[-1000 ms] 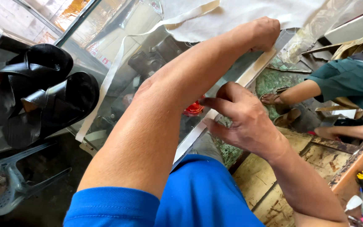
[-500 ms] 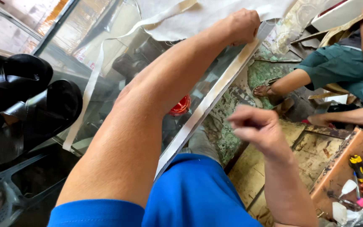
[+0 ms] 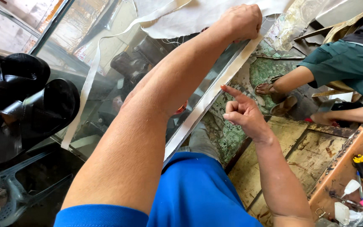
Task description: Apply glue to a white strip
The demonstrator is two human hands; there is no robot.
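Right hand: mine, bare, holding nothing; forefinger out, other fingers curled; it hovers just right of the strip.
Strip: pale band along the glass tabletop edge; I'd press it flat, evenly.
Left hand: clenched, pinning the strip's far end beside the white cloth.

the left hand is closed on the far end of a long white strip that lies along the edge of a glass sheet. the right hand is just right of the strip, one finger pointing, not touching it. black sandals sit far left. another person's leg is on the right.
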